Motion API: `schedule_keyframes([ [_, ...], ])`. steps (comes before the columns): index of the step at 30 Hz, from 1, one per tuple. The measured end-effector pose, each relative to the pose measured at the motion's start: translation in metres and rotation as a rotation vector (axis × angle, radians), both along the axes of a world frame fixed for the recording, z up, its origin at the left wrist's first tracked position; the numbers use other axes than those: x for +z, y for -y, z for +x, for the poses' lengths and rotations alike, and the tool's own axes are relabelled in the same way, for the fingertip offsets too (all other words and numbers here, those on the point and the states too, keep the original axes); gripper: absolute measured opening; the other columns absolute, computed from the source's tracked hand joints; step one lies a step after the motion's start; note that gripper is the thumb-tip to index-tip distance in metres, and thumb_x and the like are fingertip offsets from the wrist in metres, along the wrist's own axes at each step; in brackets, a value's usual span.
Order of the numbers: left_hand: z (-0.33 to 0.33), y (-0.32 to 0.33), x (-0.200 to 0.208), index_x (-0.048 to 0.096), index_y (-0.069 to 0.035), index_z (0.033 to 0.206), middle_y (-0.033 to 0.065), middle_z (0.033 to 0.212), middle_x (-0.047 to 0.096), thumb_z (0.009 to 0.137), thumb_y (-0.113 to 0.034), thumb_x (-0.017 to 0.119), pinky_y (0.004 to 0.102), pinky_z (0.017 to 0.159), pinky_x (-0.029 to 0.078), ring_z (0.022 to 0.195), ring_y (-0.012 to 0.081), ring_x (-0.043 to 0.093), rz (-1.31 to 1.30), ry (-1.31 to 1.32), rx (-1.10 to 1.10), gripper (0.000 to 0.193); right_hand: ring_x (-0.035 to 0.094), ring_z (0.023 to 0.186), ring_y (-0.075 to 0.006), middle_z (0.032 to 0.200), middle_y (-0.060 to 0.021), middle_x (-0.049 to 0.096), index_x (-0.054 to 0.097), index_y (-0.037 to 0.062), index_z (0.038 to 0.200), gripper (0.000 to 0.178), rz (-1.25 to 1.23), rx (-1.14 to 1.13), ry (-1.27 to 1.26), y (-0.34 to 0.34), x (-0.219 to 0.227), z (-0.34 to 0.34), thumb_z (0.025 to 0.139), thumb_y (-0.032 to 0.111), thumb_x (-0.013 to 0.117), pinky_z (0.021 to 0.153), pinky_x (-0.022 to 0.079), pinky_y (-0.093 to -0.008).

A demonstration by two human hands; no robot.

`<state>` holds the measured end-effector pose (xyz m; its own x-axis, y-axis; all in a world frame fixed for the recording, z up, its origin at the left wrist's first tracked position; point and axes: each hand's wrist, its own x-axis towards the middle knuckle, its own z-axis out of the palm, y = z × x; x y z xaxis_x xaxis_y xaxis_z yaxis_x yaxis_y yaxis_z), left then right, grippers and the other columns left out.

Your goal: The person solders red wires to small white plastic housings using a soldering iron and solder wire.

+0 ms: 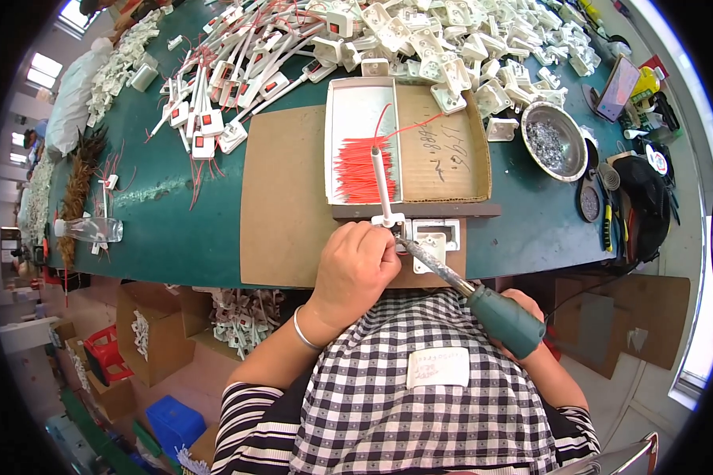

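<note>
My left hand (355,265) is closed in a pinch at the base of a white plastic switch housing (388,219), from which a white tube (382,178) points away from me. What lies between the fingertips is partly hidden. My right hand (523,303) is wrapped round the dark green handle of a soldering iron (505,320). The iron's metal tip reaches the housing just beside my left fingers. To the right of it, an open white housing part (429,245) lies by a white frame (451,231). Cut red wires (363,176) fill a white tray (356,99) behind.
A shallow cardboard box (444,158) surrounds the tray, on a brown board (281,198). White housings (428,51) and switches with red rockers (238,79) are heaped behind. At right stand a metal bowl (574,162) of shiny bits and a phone (616,87). A clear bottle (95,229) lies left.
</note>
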<state>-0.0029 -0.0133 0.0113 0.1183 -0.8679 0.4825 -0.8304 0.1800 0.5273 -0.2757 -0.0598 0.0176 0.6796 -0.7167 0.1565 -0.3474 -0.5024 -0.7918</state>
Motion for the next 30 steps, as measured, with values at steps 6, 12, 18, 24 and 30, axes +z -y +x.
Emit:
schedule_keyframes([
  [6,0.001,0.000,0.000,0.053,-0.005,0.075,0.0084,0.068,0.053,0.065,0.006,0.064,0.0367,0.055,0.044,0.062,0.0271,0.053,0.007,-0.003,0.003,0.019,0.059,0.047,-0.0267,0.075,-0.0127,0.065,0.060,-0.0049,0.091,0.038,-0.115,0.096,0.167,0.001,-0.011,-0.015,0.065,0.018,0.076,0.041,0.048,-0.0317],
  [12,0.000,0.000,0.002,0.054,-0.005,0.075,0.0083,0.067,0.053,0.065,0.006,0.065,0.0368,0.055,0.044,0.062,0.0269,0.053,0.014,-0.002,0.003,0.018,0.055,0.039,-0.0316,0.075,-0.0294,0.059,0.043,-0.0212,0.105,0.041,0.720,-0.125,0.066,-0.009,-0.024,-0.035,0.088,0.015,0.051,0.026,0.043,-0.0392],
  [18,-0.001,0.000,0.002,0.053,-0.005,0.075,0.0083,0.066,0.052,0.065,0.005,0.065,0.0374,0.054,0.044,0.061,0.0269,0.052,0.006,0.010,0.012,0.018,0.055,0.039,-0.0313,0.078,-0.0288,0.060,0.043,-0.0210,0.110,0.040,0.545,0.087,0.098,-0.006,-0.023,-0.036,0.094,0.014,0.033,0.021,0.039,-0.0368],
  [24,-0.001,-0.007,0.011,0.057,-0.004,0.080,0.0089,0.072,0.057,0.070,0.003,0.067,0.0346,0.058,0.046,0.065,0.0260,0.056,0.066,-0.066,0.001,0.016,0.063,0.062,-0.0118,0.069,-0.0040,0.067,0.063,-0.0016,0.087,0.025,0.819,-0.404,0.218,-0.019,-0.016,-0.023,0.080,0.023,0.063,0.058,0.050,-0.0229],
  [30,0.011,-0.029,0.006,0.063,-0.003,0.092,0.0094,0.085,0.064,0.077,0.003,0.068,0.0298,0.070,0.050,0.079,0.0210,0.063,0.196,-0.447,-0.062,0.016,0.063,0.059,-0.0150,0.066,-0.0047,0.066,0.063,-0.0006,0.085,0.024,-0.001,-0.148,-0.018,-0.010,-0.006,-0.018,0.085,0.022,0.057,0.057,0.050,-0.0253],
])
